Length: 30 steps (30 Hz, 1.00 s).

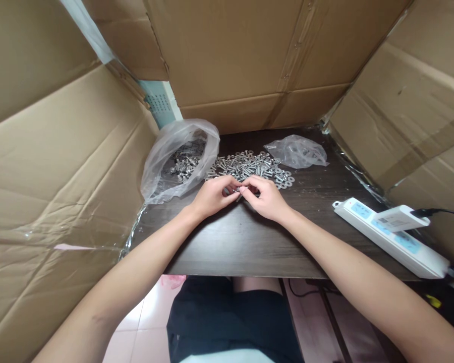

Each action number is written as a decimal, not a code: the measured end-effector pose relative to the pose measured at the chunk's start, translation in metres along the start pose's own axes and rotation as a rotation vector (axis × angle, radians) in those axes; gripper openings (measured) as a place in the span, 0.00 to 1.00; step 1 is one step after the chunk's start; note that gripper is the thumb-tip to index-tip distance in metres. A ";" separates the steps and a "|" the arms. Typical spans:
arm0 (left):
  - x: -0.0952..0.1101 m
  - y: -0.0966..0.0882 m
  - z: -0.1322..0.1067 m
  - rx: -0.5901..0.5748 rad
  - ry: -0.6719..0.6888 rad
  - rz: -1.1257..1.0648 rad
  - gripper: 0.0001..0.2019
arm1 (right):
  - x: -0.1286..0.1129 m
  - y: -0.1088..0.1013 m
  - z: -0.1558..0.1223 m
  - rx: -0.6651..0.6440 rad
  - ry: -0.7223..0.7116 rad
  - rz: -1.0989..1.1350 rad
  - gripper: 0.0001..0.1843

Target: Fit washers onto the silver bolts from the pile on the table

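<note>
Dark clothing point(230, 322) is seen at the bottom centre, with bare forearms point(147, 267) framed on either side. Beyond it, the table point(219, 247) spans the middle of the frame. At the centre, a small metal part point(238, 190) is held up between the left hand point(214, 196) and the right hand point(268, 197). Grip on both sides: thumb and fingers are brought together, the part pinched at the tips. Its exact form is hidden by the fingers; whether one piece or two are held cannot be told.

Just above the hands, loose bolts and washers point(249, 165) are heaped. More metal pieces are contained in the large plastic bag point(151, 176) at centre left; a smaller plastic bag point(300, 151) is crumpled at upper right of the heap.

Handling, as judged: the part is best steadied by one hand and turned lightly by the other, fingertips kept low over the table so that a slip is easily recovered.

Writing: rows of small characters are carried by a pale blue panel point(159, 103), upper left; none can be read. Print on the white adapter point(401, 219) and blue markings on the power strip point(363, 228), lower right, are likewise illegible. No brand is made out.
</note>
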State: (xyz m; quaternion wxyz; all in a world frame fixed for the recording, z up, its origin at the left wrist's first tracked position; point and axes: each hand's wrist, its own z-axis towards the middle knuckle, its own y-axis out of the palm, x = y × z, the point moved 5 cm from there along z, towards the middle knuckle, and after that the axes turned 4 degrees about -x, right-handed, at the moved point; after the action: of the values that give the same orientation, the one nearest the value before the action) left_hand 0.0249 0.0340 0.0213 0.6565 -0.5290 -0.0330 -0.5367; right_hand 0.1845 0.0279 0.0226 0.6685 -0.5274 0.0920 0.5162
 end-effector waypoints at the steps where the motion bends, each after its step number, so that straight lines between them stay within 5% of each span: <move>1: 0.000 0.000 0.000 -0.002 -0.003 -0.002 0.04 | 0.000 0.000 0.000 -0.002 0.000 0.002 0.08; 30: 0.001 0.000 -0.001 0.005 0.011 -0.027 0.04 | 0.001 0.000 -0.001 0.009 -0.021 0.012 0.04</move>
State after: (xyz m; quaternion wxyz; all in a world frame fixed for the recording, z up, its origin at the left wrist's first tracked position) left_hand 0.0250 0.0328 0.0215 0.6508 -0.5240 -0.0379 -0.5482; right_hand 0.1855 0.0278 0.0212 0.6687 -0.5185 0.0907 0.5252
